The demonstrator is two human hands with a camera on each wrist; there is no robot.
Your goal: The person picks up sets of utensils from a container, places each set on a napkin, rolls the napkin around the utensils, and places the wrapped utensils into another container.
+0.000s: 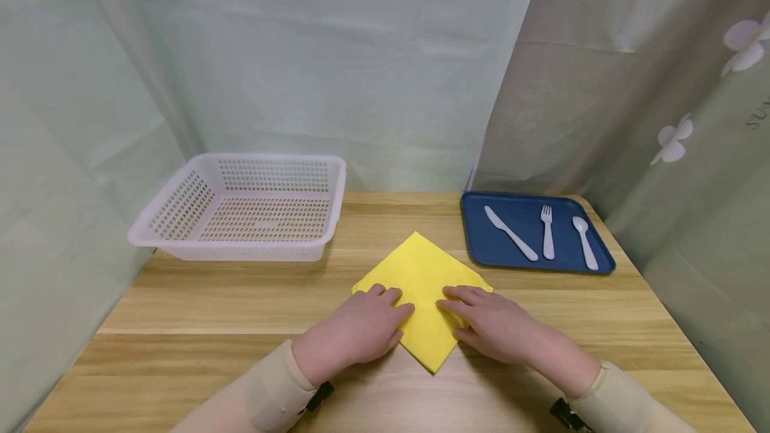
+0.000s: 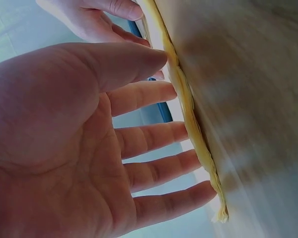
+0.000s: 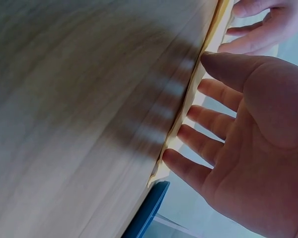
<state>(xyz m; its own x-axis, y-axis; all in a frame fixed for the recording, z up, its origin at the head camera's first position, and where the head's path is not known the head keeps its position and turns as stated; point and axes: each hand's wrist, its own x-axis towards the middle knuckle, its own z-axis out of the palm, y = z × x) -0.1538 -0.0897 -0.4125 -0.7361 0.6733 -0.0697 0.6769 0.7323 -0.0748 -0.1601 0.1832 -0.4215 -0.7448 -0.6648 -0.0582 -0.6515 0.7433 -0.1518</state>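
A yellow folded napkin [image 1: 421,272] lies on the wooden table, one corner towards the back and one towards the front. On its left part rests my left hand [image 1: 369,323], the fingertips touching the surface. My right hand [image 1: 493,323] touches the right part in the same way. Both wrist views show the fingers spread and nearly straight, with the tips against the napkin's layered edge [image 2: 188,104]. In the right wrist view the napkin [image 3: 188,104] runs as a thin band beneath the fingertips. Neither hand grips it.
A white perforated basket [image 1: 240,252] stands at the back left. At the back right lies a blue tray [image 1: 523,202] holding a white knife [image 1: 511,232], fork [image 1: 547,232] and spoon [image 1: 585,242]. Curtains [image 1: 337,72] hang behind and beside the wooden table [image 1: 240,306].
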